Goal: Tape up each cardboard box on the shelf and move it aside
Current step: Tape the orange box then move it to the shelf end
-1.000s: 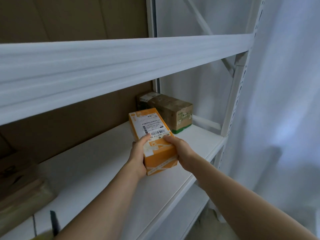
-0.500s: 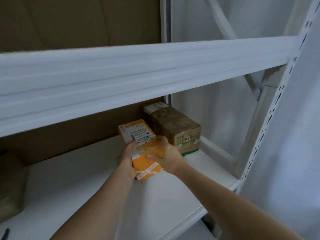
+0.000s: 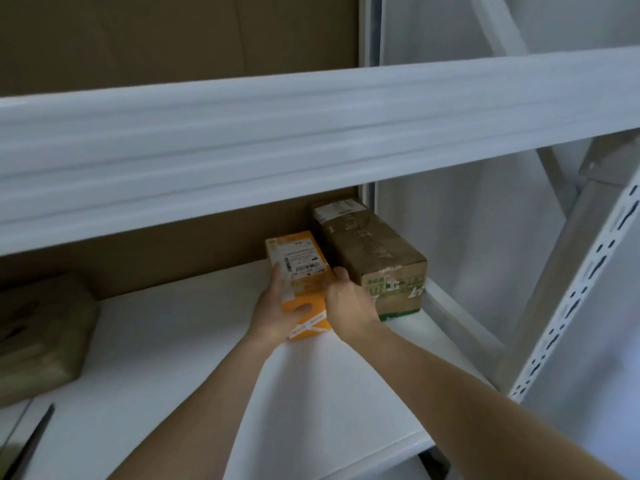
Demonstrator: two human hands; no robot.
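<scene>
We reached both bare forearms forward and up, converging. Our left hand (image 3: 277, 313) had its fingers extended and its thumb curled over in front. Our right hand (image 3: 346, 299), just beside it, lay knuckles-up with fingers bent forward.

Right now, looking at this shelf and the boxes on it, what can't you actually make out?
- Orange box, head view: its label print is too small to read; both hands cover its near end.
- Brown box: its far end is hidden under the upper shelf beam.
- Left box: blurred and cut by the picture edge.
- Dark object at bottom left: cut off, unidentifiable.
</scene>
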